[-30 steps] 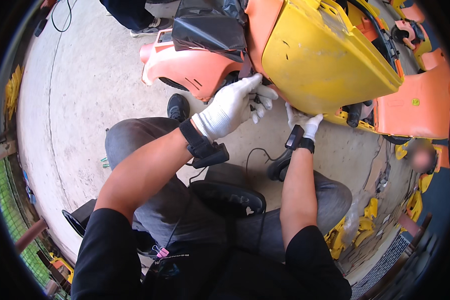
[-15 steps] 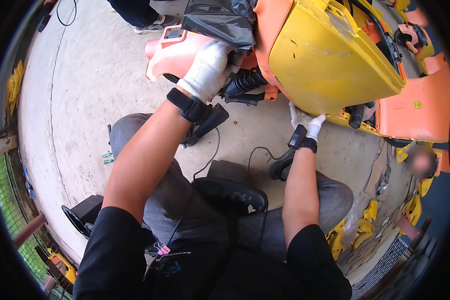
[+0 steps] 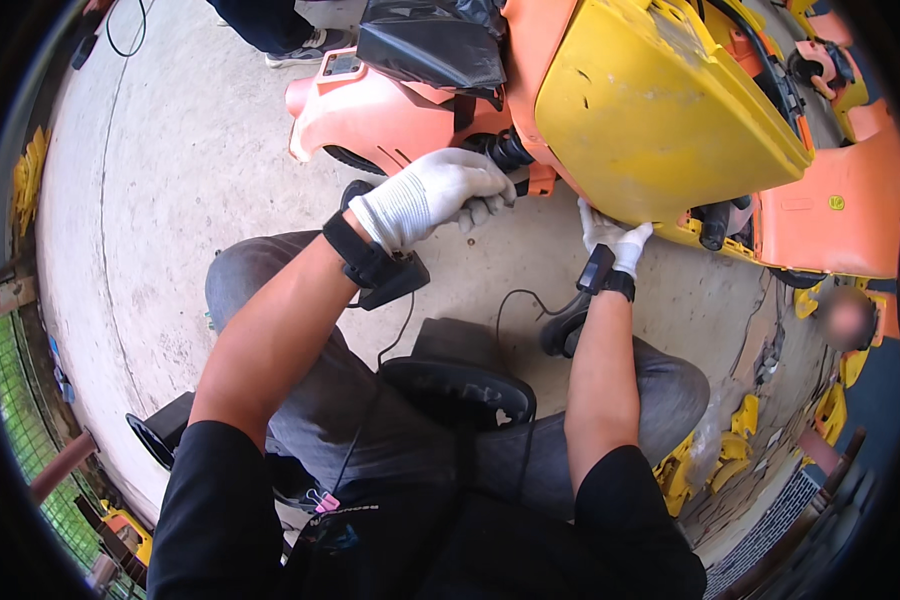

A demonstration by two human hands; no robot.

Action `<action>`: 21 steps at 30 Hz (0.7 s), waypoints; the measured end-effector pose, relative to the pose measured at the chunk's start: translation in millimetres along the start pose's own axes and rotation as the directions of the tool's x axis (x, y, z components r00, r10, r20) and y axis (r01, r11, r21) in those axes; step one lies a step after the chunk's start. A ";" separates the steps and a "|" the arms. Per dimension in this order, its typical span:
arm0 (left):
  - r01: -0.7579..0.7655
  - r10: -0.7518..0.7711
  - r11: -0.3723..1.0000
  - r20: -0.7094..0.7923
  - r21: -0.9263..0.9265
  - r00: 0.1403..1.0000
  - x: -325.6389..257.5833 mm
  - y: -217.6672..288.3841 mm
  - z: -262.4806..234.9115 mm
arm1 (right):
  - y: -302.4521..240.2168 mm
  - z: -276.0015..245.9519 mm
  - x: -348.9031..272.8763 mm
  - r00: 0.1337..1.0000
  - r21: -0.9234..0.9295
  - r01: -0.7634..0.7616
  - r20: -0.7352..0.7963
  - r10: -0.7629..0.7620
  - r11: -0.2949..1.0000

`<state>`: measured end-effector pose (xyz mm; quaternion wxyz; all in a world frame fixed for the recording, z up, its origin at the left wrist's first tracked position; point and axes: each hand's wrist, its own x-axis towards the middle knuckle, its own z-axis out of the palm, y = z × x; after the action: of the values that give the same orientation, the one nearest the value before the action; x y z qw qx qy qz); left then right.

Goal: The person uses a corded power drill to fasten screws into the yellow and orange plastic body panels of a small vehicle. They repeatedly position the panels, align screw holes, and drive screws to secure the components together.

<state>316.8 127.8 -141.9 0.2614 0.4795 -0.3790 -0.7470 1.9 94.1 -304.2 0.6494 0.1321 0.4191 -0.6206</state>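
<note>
A scooter-like vehicle with a large scuffed yellow body panel (image 3: 660, 120) and orange panels stands in front of me. My right hand (image 3: 615, 242), in a white glove, grips the lower edge of the yellow panel, its fingers partly hidden behind it. My left hand (image 3: 438, 198), also in a white glove, is just below the black shock absorber (image 3: 508, 150), near a small orange bracket (image 3: 541, 180). Its fingers are curled together, and whatever they may hold is hidden. A black plastic sheet (image 3: 430, 45) covers part of the vehicle above the orange fender (image 3: 370, 115).
Another person's shoe (image 3: 315, 45) is on the concrete floor at the far left. A black stool-like object (image 3: 460, 390) lies between my legs, with thin cables nearby. Yellow parts (image 3: 735, 450) lie at the right by a wall. More orange and yellow bodywork (image 3: 830, 215) extends right.
My left hand has come down and toward me, away from under the black plastic sheet, uncovering the fender and wheel. My right hand has stayed at the yellow panel's edge.
</note>
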 end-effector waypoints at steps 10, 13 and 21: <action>-0.067 0.115 0.954 0.152 -0.292 0.982 1.6 -14.9 17.9 | 2.8 9.4 -5.6 0.999 -0.045 0.015 -0.044 -0.017 0.999; -0.072 0.105 0.989 0.258 -0.132 0.961 -6.8 -2.6 31.7 | 2.5 9.6 -5.5 0.997 -0.065 0.030 -0.063 -0.034 0.997; -0.185 0.198 0.966 0.056 -0.180 0.979 -7.2 16.8 48.3 | -3.0 3.0 4.6 0.993 -0.046 0.048 -0.104 -0.052 0.998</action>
<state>276.0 138.9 -112.2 0.3593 0.3882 -0.3665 -0.7655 -0.2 88.3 -304.6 0.6135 0.1399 0.4693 -0.6196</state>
